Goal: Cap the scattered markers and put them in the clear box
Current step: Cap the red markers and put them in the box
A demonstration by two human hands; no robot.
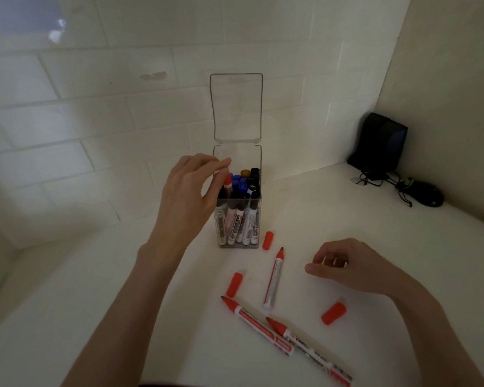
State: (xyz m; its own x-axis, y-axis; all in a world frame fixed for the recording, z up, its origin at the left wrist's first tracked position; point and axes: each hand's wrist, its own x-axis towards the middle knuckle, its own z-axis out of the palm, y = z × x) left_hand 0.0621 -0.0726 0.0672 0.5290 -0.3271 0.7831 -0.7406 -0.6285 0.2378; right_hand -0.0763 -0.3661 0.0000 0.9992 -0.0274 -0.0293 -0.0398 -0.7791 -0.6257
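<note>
The left hand (189,196) is raised over the clear box (237,152). Its thumb and forefinger are closed on the tip of a red-capped marker (228,183), which stands in the box's near-left corner, higher than its neighbours. The other fingers are fanned loosely. The right hand (347,270) is low over the counter (347,219) at 4 o'clock from the box, with its fingers loosely curled and holding nothing.

We see the box standing upright with its hinged lid (236,107) open and pointing to 12 o'clock. Inside, markers with black, blue and brown caps stand on end.

On the counter lie:
- a first loose cap (267,240), just beside the box's base at 4 o'clock;
- a second loose cap (234,284), at 6 o'clock from the box;
- a third loose cap (333,313), at 6 o'clock from the right hand;
- an uncapped marker (274,277), between the hands, with its tip toward 12 o'clock;
- two more uncapped markers (256,325) (308,350), side by side and nearest us, with their tips toward 10 o'clock.

The counter is plain white. A white tiled wall (95,121) stands behind it and a plain wall (444,79) is at 3 o'clock. In the far corner, at 2 o'clock, stand a black speaker-like unit (382,143), tangled cables and a black mouse (428,197).
</note>
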